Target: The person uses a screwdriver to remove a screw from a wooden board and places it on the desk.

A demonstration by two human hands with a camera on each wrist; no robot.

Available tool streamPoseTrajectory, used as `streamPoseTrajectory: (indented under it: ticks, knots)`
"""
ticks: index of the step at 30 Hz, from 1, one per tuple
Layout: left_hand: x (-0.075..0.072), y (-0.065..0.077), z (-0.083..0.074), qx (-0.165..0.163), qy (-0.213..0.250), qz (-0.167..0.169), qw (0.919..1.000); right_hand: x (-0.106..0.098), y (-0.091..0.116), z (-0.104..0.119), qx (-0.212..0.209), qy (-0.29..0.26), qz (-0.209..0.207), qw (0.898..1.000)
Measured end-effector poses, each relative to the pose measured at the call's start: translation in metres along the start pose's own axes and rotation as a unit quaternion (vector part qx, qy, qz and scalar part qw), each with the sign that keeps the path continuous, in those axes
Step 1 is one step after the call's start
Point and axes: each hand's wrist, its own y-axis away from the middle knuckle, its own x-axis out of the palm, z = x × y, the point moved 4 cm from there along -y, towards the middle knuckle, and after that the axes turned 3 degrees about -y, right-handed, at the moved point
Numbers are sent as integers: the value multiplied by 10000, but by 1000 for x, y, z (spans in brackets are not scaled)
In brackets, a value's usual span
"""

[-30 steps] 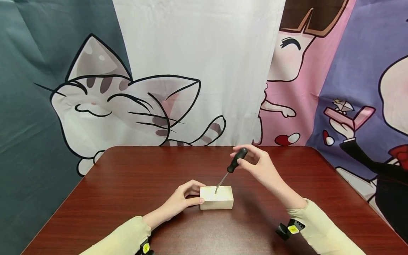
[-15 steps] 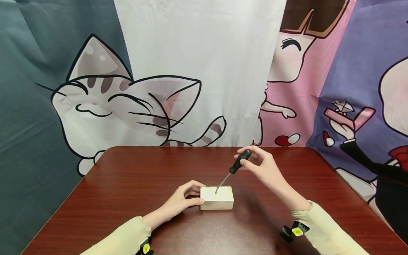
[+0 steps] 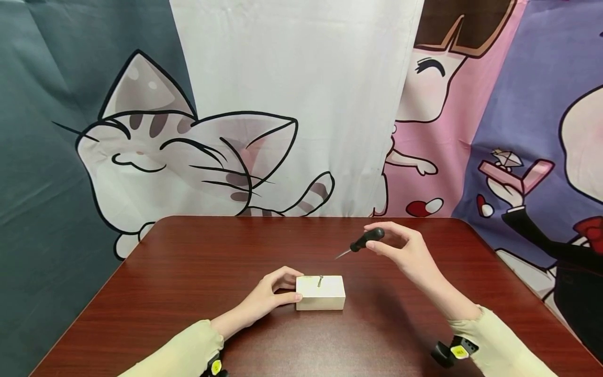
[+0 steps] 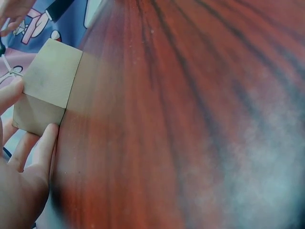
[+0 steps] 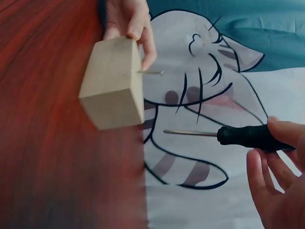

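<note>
A pale wooden block sits on the table, with a thin screw standing up from its top face. My left hand holds the block's left end between thumb and fingers. To the upper right, my right hand grips a screwdriver by its black handle. Its metal shaft slants down to the left, and the tip is apart from the screw. In the right wrist view, the screwdriver and the screw show a gap between them. The left wrist view shows fingertips against the block.
The reddish-brown wooden table extends around the block, its far edge close to a cartoon-printed backdrop. A strap with a small camera sits on the right wrist.
The right hand has moved to the right and tilted the screwdriver flatter, lifting its tip off the screw. The left hand and block have stayed in place.
</note>
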Motion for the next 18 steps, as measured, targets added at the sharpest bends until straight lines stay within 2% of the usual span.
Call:
streamPoseTrajectory:
  ticks: [14, 18]
  knots:
    - [0, 0, 0, -50, 32, -18, 10000, -23, 33, -35, 187, 616, -202, 9977]
    - [0, -1, 0, -53, 97, -7, 9999, -27, 40, -41, 150, 999, -249, 9946]
